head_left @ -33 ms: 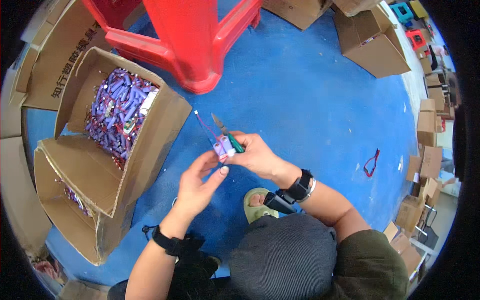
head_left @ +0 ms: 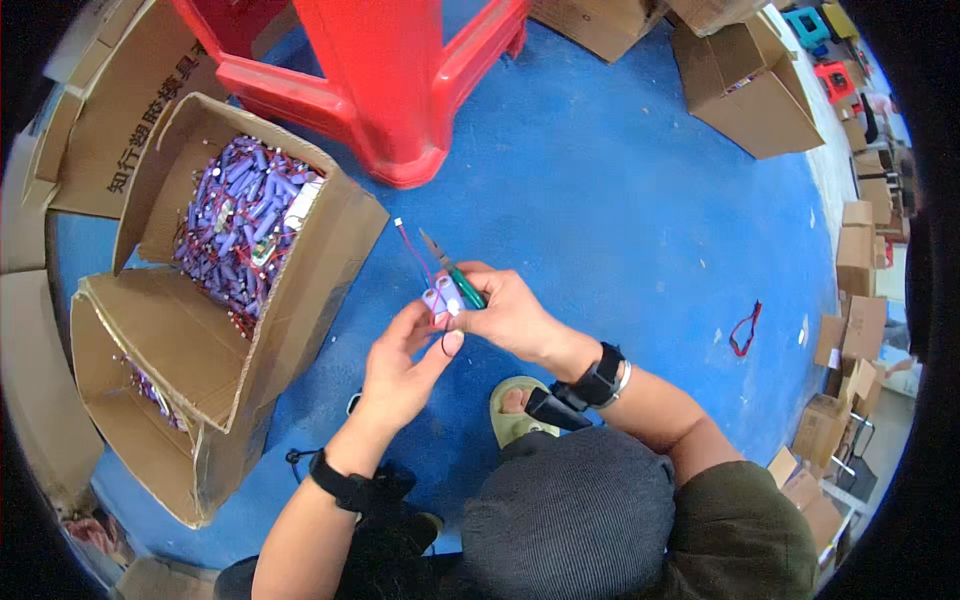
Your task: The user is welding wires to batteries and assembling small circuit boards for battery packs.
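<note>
Left hand [head_left: 405,365] pinched purple battery pack [head_left: 441,298] steady; right hand [head_left: 510,312] gripped green-handled pliers [head_left: 452,272], poised by red lead [head_left: 415,255].

Under you lies a blue floor [head_left: 620,180]. On it to your left stands an open cardboard box [head_left: 330,260] filled with purple cylindrical cells, with a second open carton [head_left: 170,400] touching it just below. Red stool legs [head_left: 390,90] rest on the floor ahead of you. Closed brown boxes [head_left: 750,90] sit at upper right, more stacked along the right edge. A small red wire loop [head_left: 744,330] lies alone to your right
</note>
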`<state>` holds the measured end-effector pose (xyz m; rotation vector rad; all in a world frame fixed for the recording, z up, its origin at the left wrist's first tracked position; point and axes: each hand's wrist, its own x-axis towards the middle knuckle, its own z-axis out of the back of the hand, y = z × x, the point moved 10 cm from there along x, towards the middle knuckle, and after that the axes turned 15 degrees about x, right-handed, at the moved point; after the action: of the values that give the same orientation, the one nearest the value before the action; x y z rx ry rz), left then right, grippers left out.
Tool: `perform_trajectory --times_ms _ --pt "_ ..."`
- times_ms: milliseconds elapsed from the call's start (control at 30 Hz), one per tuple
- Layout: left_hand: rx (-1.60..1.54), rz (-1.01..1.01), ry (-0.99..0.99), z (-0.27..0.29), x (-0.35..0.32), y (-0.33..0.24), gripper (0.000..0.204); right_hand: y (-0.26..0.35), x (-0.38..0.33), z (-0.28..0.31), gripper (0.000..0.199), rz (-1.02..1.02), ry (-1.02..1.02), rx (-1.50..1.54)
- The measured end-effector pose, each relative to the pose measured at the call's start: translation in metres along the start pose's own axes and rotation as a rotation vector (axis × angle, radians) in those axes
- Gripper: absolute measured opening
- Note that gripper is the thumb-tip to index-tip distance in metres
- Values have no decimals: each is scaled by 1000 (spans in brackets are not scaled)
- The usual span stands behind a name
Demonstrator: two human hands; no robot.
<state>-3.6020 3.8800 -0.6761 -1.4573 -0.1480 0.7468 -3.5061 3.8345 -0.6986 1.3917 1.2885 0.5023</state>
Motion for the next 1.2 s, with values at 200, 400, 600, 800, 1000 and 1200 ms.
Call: perform_trajectory --times_ms 200,400,600,800,1000,1200 --pt "-88 123 -83 9 0 4 30 20 -7 -19 27 126 -26 -94" --pt "-253 197 -106 12 -9 1 27 28 -18 -21 31 263 49 -238" --pt "-80 38 -187 29 -9 -15 24 83 -42 -16 28 545 -31 -766" --pt "63 16 -212 36 -11 -17 25 104 -53 -32 28 731 -61 -1174" --pt "54 21 -213 33 -13 -19 25 103 -54 -37 26 722 -66 -1221" --pt "96 -5 -256 37 -15 -13 21 102 -56 -38 26 720 -57 -1263"
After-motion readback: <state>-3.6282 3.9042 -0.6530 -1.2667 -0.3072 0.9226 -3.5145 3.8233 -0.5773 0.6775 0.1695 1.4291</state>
